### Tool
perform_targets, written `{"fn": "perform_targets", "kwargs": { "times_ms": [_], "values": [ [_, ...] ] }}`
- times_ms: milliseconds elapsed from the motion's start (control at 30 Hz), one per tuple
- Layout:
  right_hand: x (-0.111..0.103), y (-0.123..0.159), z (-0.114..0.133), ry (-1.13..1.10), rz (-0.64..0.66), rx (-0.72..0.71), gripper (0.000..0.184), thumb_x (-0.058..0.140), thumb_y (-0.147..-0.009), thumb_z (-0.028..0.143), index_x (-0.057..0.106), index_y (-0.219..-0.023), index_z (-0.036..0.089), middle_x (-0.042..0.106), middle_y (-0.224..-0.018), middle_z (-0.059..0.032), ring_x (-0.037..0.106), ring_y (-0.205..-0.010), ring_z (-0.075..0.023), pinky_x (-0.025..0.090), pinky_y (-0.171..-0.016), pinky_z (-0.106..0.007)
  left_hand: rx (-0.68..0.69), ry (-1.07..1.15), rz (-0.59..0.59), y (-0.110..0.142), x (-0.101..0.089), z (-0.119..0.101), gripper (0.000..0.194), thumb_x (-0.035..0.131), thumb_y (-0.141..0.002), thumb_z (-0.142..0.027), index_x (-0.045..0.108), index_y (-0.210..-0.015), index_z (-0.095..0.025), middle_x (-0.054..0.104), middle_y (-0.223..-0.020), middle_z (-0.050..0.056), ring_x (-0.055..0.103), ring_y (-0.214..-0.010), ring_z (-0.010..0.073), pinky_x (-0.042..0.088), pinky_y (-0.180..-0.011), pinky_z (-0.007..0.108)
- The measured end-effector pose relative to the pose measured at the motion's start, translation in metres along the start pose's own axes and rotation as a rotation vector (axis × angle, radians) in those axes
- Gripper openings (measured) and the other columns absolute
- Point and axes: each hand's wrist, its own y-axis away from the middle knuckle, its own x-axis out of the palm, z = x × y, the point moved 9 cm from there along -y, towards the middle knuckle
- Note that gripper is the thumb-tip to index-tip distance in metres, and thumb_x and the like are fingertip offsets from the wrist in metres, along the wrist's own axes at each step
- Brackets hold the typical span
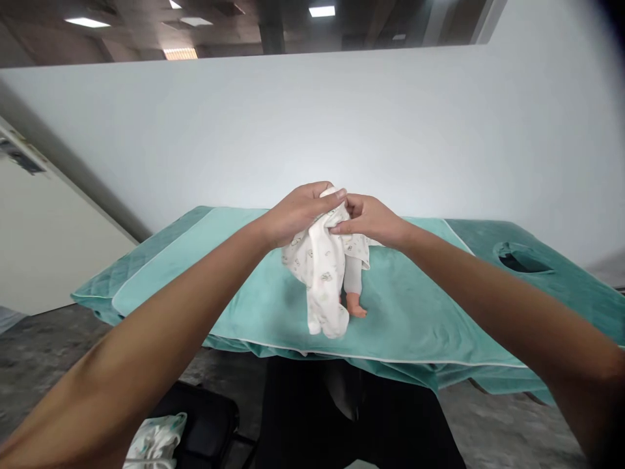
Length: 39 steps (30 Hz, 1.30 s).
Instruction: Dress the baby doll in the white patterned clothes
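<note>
A white baby garment [325, 273] with small printed figures hangs from my two hands over the bed. My left hand [305, 212] pinches its upper edge between thumb and fingers. Close beside it, my right hand [368, 218] is closed on the same cloth with thumb and forefinger. Behind the garment lies a baby doll [356, 305] on the green cover; one bare foot and a white-clothed leg show, and a piece of similar printed cloth covers it higher up. The doll's head and upper body are hidden by the cloth and my hands.
The bed [415, 312] has a green velvety cover with a face hole [525, 258] at the right. A white wall [342, 130] stands directly behind it. At the lower left, a black chair [209, 417] holds folded printed cloth [159, 440].
</note>
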Motion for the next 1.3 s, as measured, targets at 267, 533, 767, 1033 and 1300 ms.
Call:
{"fn": "perform_targets", "kwargs": {
  "times_ms": [267, 533, 767, 1033, 1300],
  "values": [
    [-0.013, 0.01, 0.002, -0.074, -0.113, -0.047, 0.05, 0.075, -0.073, 0.07, 0.063, -0.088, 0.024, 0.063, -0.072, 0.0, 0.064, -0.075, -0.0208, 0.052, -0.063, -0.031, -0.187, -0.177, 0.149, 0.015, 0.004, 0.033, 0.028, 0.085, -0.067, -0.034, 0.065, -0.073, -0.015, 0.055, -0.062, 0.001, 0.051, -0.052, 0.0121, 0.037, -0.049, 0.025],
    [0.01, 0.024, -0.021, 0.138, 0.277, 0.164, 0.042, 0.086, -0.069, 0.05, 0.076, -0.1, 0.023, 0.075, -0.098, -0.0056, 0.07, -0.092, -0.026, 0.058, -0.073, -0.034, -0.096, 0.065, -0.049, -0.004, 0.008, 0.034, 0.016, 0.073, -0.075, -0.028, 0.063, -0.078, -0.016, 0.057, -0.068, 0.001, 0.054, -0.057, 0.0111, 0.043, -0.053, 0.024],
    [-0.024, 0.016, -0.007, -0.185, -0.066, 0.066, 0.065, 0.074, -0.068, 0.077, 0.073, -0.096, 0.018, 0.073, -0.077, -0.0091, 0.072, -0.08, -0.0301, 0.059, -0.066, -0.04, -0.084, 0.117, 0.095, -0.001, 0.029, 0.027, 0.042, 0.07, -0.083, -0.057, 0.06, -0.075, -0.016, 0.048, -0.058, -0.001, 0.043, -0.047, 0.0077, 0.04, -0.05, 0.025],
    [-0.015, 0.021, -0.028, -0.164, -0.166, 0.051, 0.065, 0.069, -0.072, 0.079, 0.071, -0.101, 0.021, 0.074, -0.083, -0.007, 0.071, -0.088, -0.0286, 0.059, -0.071, -0.037, -0.022, 0.213, 0.002, 0.001, 0.017, 0.045, 0.027, 0.079, -0.075, -0.035, 0.065, -0.089, -0.016, 0.066, -0.08, 0.002, 0.062, -0.072, 0.0147, 0.049, -0.068, 0.027],
    [0.017, 0.036, -0.057, -0.199, 0.14, 0.205, 0.06, 0.078, -0.073, 0.066, 0.07, -0.11, 0.02, 0.075, -0.099, -0.0092, 0.071, -0.091, -0.0257, 0.06, -0.081, -0.038, -0.081, 0.475, -0.103, 0.004, 0.017, 0.052, 0.015, 0.068, -0.077, -0.025, 0.064, -0.086, -0.015, 0.067, -0.076, 0.003, 0.067, -0.073, 0.0176, 0.052, -0.069, 0.027]
  ]
}}
